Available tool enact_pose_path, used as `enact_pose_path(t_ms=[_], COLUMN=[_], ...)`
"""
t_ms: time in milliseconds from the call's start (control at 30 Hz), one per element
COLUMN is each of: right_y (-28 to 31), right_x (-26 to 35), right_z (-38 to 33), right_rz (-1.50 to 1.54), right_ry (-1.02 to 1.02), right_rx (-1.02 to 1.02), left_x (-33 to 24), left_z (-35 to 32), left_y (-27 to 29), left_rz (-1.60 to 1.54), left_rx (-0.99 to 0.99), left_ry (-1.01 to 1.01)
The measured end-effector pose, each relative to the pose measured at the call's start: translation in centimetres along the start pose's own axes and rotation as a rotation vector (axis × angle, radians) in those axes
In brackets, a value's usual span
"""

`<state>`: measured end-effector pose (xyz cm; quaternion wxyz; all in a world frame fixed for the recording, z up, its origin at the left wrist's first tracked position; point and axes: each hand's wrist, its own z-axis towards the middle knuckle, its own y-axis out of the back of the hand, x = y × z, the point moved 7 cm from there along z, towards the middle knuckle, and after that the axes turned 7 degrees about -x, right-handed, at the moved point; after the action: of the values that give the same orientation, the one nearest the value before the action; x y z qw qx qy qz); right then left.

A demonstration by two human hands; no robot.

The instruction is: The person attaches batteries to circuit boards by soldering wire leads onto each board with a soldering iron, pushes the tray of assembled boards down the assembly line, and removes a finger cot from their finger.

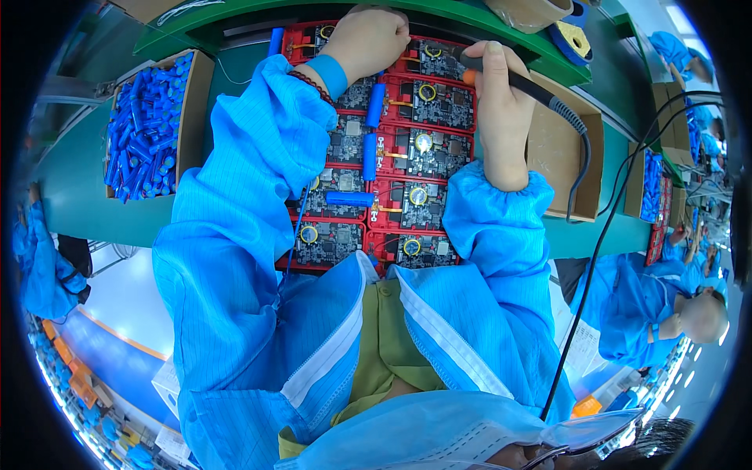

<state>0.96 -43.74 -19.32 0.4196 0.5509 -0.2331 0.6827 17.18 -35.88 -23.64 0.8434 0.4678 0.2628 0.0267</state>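
My right hand (504, 98) is closed around the black handle of a soldering iron (531, 88), its cable trailing to the right. My left hand (366, 41), a blue band at its wrist, is closed over the far end of the red trays; whatever its fingers pinch is hidden. Between my arms lie red trays (378, 227) in two columns, carrying dark circuit boards (439, 153) with round yellow-rimmed coin cells (417, 196). Several blue cylindrical cells lie among them, one crosswise (350, 199) and another lengthwise (370, 157).
A cardboard box (200, 110) full of blue cells stands at the left. On the right is a shallow cardboard box (593, 168). A green shelf edge (450, 17) runs behind, with a yellow sponge in a blue holder (576, 41). Co-workers (638, 305) sit at the right.
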Motion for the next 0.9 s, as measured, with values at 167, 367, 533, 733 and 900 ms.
enact_pose_path(t_ms=[167, 367, 533, 733, 900], right_y=[-0.09, -0.17, 0.16, 0.22, 0.07], right_x=[-0.19, -0.38, 0.12, 0.22, -0.05], right_z=[-0.01, -0.01, -0.08, 0.0, 0.13], right_rz=[-0.005, -0.046, 0.014, 0.008, 0.006], right_ry=[-0.023, 0.022, 0.022, -0.006, 0.07], right_rx=[0.006, 0.037, 0.007, -0.004, -0.005], left_x=[0.05, -0.05, 0.0, 0.6, 0.3], left_z=[0.0, -0.08, -0.1, 0.0, -0.02], left_y=[-0.06, -0.2, -0.26, -0.29, -0.35], left_rz=[0.0, 0.021, 0.018, -0.001, -0.015], left_rx=[0.029, 0.016, 0.014, 0.013, 0.049], left_ry=[0.034, 0.03, 0.013, -0.008, 0.004])
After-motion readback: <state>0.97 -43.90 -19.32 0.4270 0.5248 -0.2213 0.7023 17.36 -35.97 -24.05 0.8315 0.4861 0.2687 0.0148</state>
